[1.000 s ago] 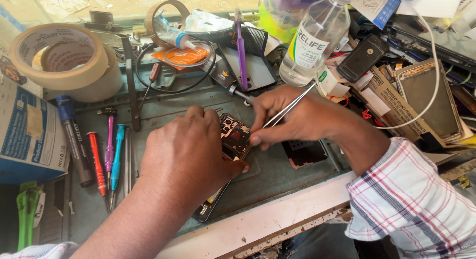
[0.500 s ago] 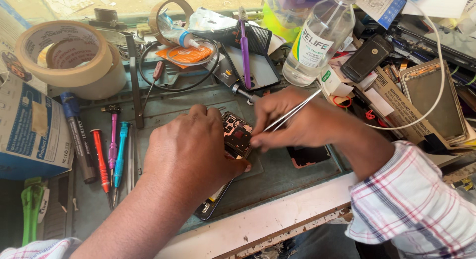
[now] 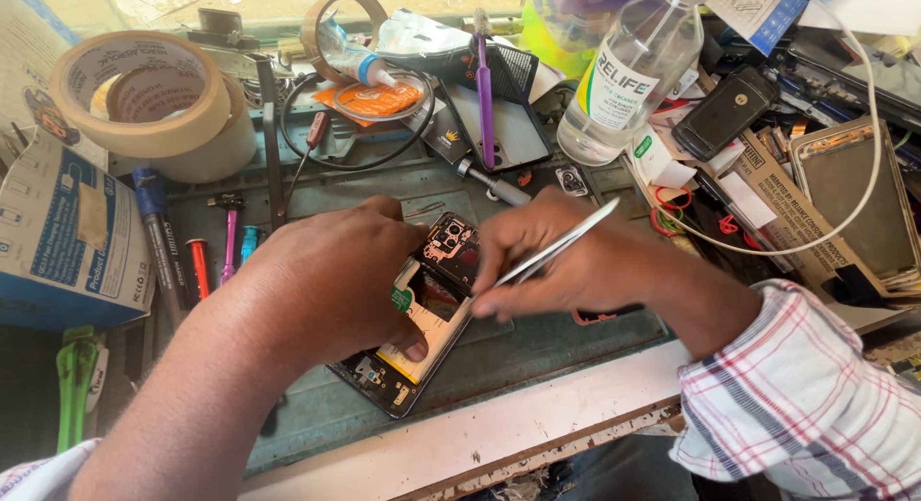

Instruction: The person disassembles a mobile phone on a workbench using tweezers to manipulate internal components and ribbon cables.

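Near the desk's front edge [image 3: 537, 424], the left hand [image 3: 326, 285] curls its fingers on an opened phone [image 3: 422, 319], thumb pressing it. The right hand [image 3: 561, 256] pinches tweezers [image 3: 561, 247] over it.

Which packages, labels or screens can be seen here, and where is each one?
Cardboard box: far left, blue and white.
Clear bottle: top centre-right, white label with green marks.
Brown carton: right, flat, dark print.
Green round sticker: on the opened phone under the left hand.
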